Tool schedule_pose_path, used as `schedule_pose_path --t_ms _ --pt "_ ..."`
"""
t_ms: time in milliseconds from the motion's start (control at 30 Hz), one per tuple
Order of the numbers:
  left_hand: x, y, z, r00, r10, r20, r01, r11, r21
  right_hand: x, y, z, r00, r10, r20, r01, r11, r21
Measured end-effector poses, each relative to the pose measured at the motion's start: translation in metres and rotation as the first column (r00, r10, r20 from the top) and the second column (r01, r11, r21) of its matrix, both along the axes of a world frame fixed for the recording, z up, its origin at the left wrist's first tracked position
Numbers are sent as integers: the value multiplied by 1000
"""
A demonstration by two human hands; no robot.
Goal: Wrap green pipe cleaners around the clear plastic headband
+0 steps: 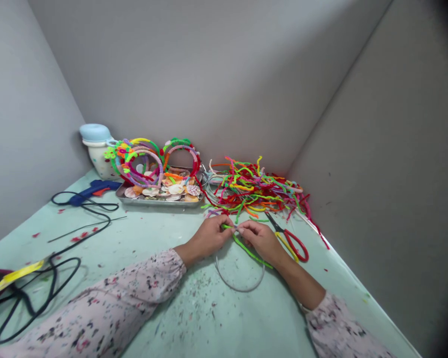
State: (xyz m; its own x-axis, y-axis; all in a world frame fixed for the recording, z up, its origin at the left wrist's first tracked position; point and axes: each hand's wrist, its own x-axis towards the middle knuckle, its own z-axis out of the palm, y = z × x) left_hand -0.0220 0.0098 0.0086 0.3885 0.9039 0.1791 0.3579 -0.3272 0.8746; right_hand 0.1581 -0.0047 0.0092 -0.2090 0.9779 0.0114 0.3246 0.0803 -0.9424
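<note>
My left hand (pixel 212 235) is closed, its fingertips pinching a bright green pipe cleaner (pixel 248 252). Beside it, my right hand (pixel 260 240) is also closed, thumb and finger pressed together at the same spot, where a small greyish-purple bit shows between the fingertips. The green strand's long tail slants down to the right, passing below my right hand. Under both hands curves a thin grey headband (pixel 242 290); its upper right part is hidden by my right hand and the strand, so I cannot tell whether the fingers grip it too.
Scissors (pixel 283 233) with red and yellow handles lie right of my right hand. Behind is a tangled heap of pipe cleaners (pixel 257 186). A metal tray (pixel 160 202) bears shells and decorated headbands (pixel 144 156). Leftward are a blue glue gun (pixel 91 191), black cord (pixel 78 238) and lidded cup (pixel 100 156).
</note>
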Motion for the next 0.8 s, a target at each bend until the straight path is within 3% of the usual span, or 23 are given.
schedule_pose_path --t_ms 467,800 --pt "-1 -1 1 987 -4 158 18 996 -88 3 1 -3 1000 19 -7 -19 999 26" --pt "0 0 -1 991 22 134 -12 997 -77 1 1 -1 1000 -2 4 2 1000 31"
